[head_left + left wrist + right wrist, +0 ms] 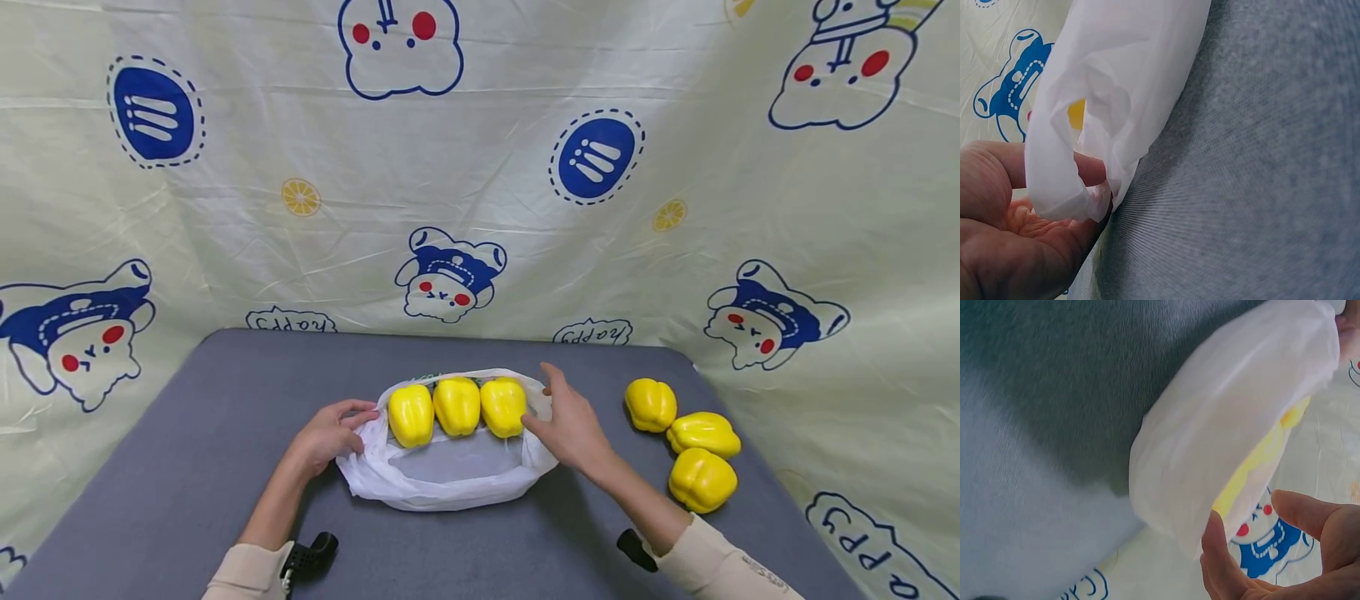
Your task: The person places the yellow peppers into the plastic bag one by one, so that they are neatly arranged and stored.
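Note:
A white plastic bag [442,492] lies on the grey surface with its mouth spread wide. Three yellow bell peppers [457,407] sit in a row along the far side of the mouth. At the bag's left end my left hand [333,433] holds the plastic, and in the left wrist view a digit shows through the handle loop [1054,187]. By the right end is my right hand [573,425], thumb and fingers spread apart, close to the rightmost pepper. In the right wrist view a fingertip [1215,525] overlaps the bag's rim, with nothing held between the digits.
Three more yellow bell peppers [702,481] are grouped on the right side of the grey table [225,417], beyond my right forearm. A printed cloth [480,192] with cartoon figures hangs behind the table and along its sides.

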Demonstrator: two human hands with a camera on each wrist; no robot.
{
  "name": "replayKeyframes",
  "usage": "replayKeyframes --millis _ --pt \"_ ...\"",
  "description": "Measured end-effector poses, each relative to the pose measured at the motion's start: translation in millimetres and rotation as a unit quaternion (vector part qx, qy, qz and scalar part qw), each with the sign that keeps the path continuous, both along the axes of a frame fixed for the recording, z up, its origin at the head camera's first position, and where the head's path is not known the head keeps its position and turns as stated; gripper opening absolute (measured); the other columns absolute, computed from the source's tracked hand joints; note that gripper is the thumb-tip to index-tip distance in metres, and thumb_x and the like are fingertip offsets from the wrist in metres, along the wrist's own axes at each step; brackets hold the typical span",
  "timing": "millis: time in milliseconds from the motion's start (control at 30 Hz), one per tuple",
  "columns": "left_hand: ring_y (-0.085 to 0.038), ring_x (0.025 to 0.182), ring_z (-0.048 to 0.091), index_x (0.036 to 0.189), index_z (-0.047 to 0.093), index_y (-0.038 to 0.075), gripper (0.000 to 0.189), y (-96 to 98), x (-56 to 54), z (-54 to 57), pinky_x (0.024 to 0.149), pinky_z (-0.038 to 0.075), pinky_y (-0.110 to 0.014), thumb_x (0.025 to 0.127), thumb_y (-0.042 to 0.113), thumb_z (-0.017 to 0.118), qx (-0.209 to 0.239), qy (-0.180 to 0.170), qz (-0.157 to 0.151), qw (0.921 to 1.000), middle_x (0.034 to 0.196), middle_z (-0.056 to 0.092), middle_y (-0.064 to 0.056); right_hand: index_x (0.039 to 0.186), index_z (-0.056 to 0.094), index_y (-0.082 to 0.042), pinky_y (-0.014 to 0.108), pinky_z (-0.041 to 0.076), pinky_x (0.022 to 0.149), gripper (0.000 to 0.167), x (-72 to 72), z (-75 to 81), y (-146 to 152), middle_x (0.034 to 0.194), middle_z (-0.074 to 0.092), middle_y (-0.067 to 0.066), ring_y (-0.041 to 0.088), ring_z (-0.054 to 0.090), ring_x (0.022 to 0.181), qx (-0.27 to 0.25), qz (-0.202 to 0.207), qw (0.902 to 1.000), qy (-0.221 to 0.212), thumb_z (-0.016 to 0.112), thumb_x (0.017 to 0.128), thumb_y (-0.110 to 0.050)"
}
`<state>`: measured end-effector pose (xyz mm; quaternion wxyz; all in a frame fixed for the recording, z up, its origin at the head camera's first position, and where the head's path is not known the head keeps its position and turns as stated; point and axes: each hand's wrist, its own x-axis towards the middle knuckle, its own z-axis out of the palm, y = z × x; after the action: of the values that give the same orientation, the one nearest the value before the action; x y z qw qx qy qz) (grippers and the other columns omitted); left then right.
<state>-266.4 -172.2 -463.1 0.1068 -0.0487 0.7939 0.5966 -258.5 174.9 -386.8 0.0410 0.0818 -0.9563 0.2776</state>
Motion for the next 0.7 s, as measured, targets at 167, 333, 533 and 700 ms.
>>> replayKeyframes --millis 167,333,533,700 --pt "-0.040 0.143 0.045 0.139 0.054 -0.003 0.067 0.5 -0.4 -0.8 0.080 0.049 -0.027 0.074 -0.020 0.059 0.001 0.002 -0.002 1.0000 0.141 0.060 -0.022 0.156 0.029 -0.005 0.057 0.051 0.093 0.080 2.8 9.1 15.8 0.139 0.057 0.025 0.041 0.060 0.118 0.005 -0.007 0.9999 0.007 0.072 0.091 -0.025" --pt "-0.039 0.143 0.045 0.139 0.055 -0.002 0.067 0.0 0.0 -1.5 0.080 0.049 -0.026 0.074 -0.019 0.059 -0.002 -0.003 0.002 1.0000 0.140 0.062 -0.021 0.154 0.031 -0.004 0.056 0.052 0.091 0.078 6.4 16.6 32.7 0.137 0.058 0.027 0.043 0.060 0.119 0.009 -0.012 0.9998 0.014 0.071 0.091 -0.024" --pt "-0.039 0.144 0.045 0.139 0.055 -0.001 0.067 0.2 0.1 -1.1 0.080 0.050 -0.026 0.074 -0.019 0.058 0.000 -0.005 0.004 1.0000 0.140 0.061 -0.021 0.154 0.030 -0.004 0.055 0.052 0.090 0.080 12.0 22.4 53.5 0.139 0.056 0.028 0.045 0.058 0.120 0.007 -0.024 0.9997 0.008 0.072 0.091 -0.027" --pt "-0.040 0.144 0.044 0.139 0.054 -0.002 0.068 0.1 0.3 -0.9 0.081 0.049 -0.026 0.074 -0.020 0.058 -0.003 -0.003 -0.002 1.0000 0.141 0.060 -0.022 0.153 0.033 -0.002 0.057 0.051 0.092 0.080 15.8 24.6 72.0 0.137 0.056 0.030 0.045 0.058 0.119 0.022 -0.041 0.9989 0.010 0.074 0.089 -0.030"
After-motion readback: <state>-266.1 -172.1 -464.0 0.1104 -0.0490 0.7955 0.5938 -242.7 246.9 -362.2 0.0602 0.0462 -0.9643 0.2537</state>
